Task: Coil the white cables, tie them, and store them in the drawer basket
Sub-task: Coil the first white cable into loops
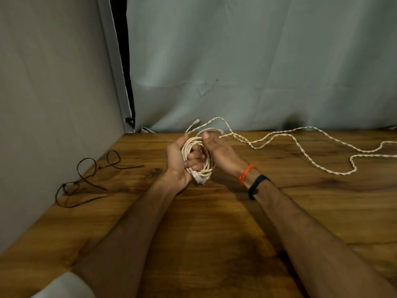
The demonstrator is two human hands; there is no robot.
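You have 2 white cables in front of you. 1 is the coil (198,157), several loops of smooth off-white cable bundled at the centre of the frame, just above the wooden table (214,222). Its free end with a small connector (196,121) sticks up toward the upper centre, and a white plug (198,179) hangs at the bottom of the loops.

The other is the twisted cable (300,145), a pale 2-strand twist that lies loose on the table, snaking from just right of the coil out past the right edge of the frame.

Your left hand (177,162) grips the coil, with its fingers (193,162) curled through the middle of the loops and the thumb up along the left side. Your right hand (221,151) is on the right side of the coil with fingers mostly straight, the fingertip at the top loop; whether it pinches a strand, you cannot tell from here.

You wear 2 bands on your right wrist: an orange thread (246,174) and a black band (256,186) just behind it.

At the left of the frame, 3 dark cable ties (90,177), each closed into a loop, lie together on the table beside the grey wall panel (53,104). No container shows in this view.
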